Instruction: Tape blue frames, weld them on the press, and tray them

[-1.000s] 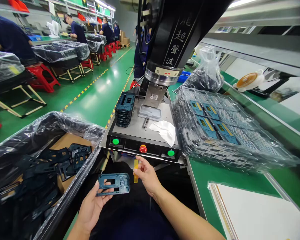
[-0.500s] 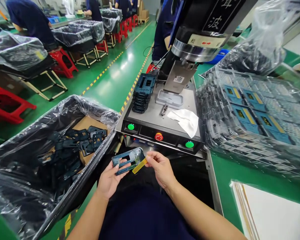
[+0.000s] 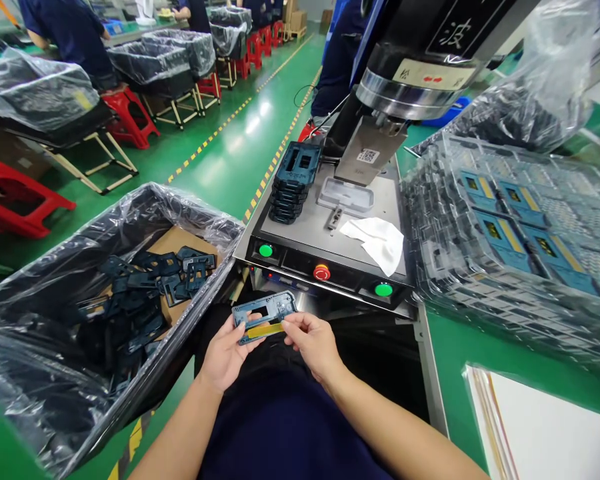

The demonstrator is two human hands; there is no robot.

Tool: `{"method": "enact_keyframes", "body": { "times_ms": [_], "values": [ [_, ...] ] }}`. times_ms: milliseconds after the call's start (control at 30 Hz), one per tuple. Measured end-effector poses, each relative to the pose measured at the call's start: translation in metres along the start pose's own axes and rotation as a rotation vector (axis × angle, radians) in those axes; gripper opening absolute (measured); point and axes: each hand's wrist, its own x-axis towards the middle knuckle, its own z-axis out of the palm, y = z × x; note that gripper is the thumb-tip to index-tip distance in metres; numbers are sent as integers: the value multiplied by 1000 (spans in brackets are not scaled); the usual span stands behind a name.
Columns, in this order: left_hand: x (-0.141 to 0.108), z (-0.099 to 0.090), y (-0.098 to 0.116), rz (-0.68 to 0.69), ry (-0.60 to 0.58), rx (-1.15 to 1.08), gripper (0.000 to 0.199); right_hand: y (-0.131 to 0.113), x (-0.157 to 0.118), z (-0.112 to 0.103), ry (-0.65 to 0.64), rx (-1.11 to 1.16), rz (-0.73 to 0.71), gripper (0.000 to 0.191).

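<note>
I have the yellow strip [image 3: 265,330] laid along the near long side of the dark blue housing [image 3: 283,304], its left end near my left thumb and its right end in my other fingers. By my reading the joining of these two is partway: the strip is over its place, but not yet let go, and from my end I cannot tell whether it is seated or only resting there. My left hand [image 3: 225,357] grips the housing by its left end, thumb above and fingers beneath; my right hand [image 3: 314,343] is narrowed to a pinch on the strip, just beside the housing's right end. Both pieces are held in the air, in front of the front edge of the machine's base plate [image 3: 310,230] and apart from it. On that plate, by its left edge, a stack of similar housings [image 3: 294,179] stands, which I take as work left; a white cloth [image 3: 377,241] lies toward the near right corner. Beyond the plate's right edge, clear trays [image 3: 575,213] are piled on the green tabletop [image 3: 445,353], and toward the top one's left edge four pieces [image 3: 500,237] bearing yellow strips look done.
</note>
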Motion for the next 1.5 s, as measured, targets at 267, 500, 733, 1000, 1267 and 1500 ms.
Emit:
{"method": "enact_keyframes", "body": {
  "times_ms": [267,500,733,1000,1267,1500],
  "values": [
    [-3,8,-2,-8,-33,57,35,5,-2,4,-3,-75,-48,29],
    [-4,7,-7,45,-43,165,36,10,-2,4,-46,-123,-68,29],
    [-1,6,-10,55,29,207,45,6,-2,-3,-96,-226,-101,37],
    [1,-2,-12,70,73,197,49,-11,8,-30,57,-392,-488,27],
    [-1,2,-11,39,2,212,42,-28,11,-42,-400,-993,-962,84],
    [-6,7,-4,44,-41,235,41,-33,19,-43,-472,-1081,-940,76]
  ]
}}
